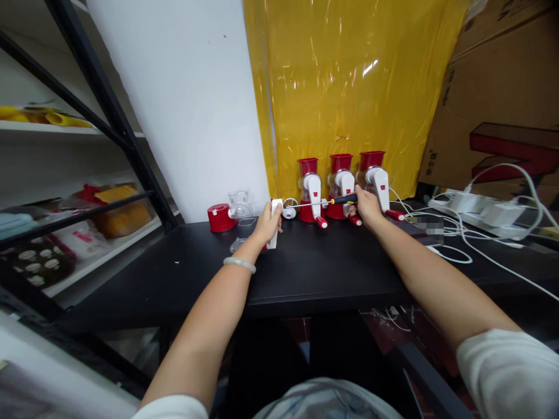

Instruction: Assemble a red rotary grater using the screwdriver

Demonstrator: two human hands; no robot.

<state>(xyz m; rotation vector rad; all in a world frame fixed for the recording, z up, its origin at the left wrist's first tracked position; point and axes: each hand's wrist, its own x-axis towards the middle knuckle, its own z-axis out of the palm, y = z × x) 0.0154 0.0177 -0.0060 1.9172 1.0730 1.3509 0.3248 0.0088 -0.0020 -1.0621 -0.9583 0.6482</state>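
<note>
My left hand [268, 224] is closed around a white crank arm [275, 231], held upright above the black table; a bit of red shows below the fingers. In my right hand [368, 206] is a screwdriver [344, 199] with a black and yellow handle. Its long thin shaft points left, and the tip reaches near the crank arm; contact cannot be made out. A round metal-and-white part [289, 208] lies just behind the shaft. Behind my hands stand three red and white rotary graters [308, 189] with side cranks. Left of my left hand are a red base [221, 217] and clear plastic parts [241, 202].
White cables and a power strip [480, 218] with plugs lie at the right of the table [323, 273]. A large cardboard box [502, 105] stands behind them. Yellow plastic sheeting [349, 75] hangs at the back. A black-framed shelf [122, 137] with bagged goods is at left.
</note>
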